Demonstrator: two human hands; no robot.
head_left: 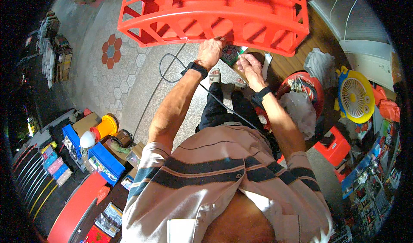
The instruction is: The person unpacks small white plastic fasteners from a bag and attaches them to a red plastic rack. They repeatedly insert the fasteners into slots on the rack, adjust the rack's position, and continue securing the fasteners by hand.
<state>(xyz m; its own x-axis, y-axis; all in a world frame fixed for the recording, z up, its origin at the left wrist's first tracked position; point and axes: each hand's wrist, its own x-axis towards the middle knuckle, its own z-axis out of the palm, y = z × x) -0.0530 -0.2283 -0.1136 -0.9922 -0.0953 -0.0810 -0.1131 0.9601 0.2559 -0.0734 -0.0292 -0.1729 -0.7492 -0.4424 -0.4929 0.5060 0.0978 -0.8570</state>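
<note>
A large red plastic rack with slatted sides and open slots fills the top of the view. My left hand is closed at the rack's near edge, its fingertips curled against the rim beside a small dark spot. To its right and a little nearer, my right hand pinches a thin pale strip whose tip points toward the rack. Exactly what the strip is cannot be told. Below the rack, between the hands, lies a dark green patterned packet, partly hidden.
A black cable loops past my left wrist. Right stand a red tub with bags and a yellow-blue fan, with a red stool nearer. Left are blue bins and a yellow-orange lamp-like object. Tiled floor lies beyond.
</note>
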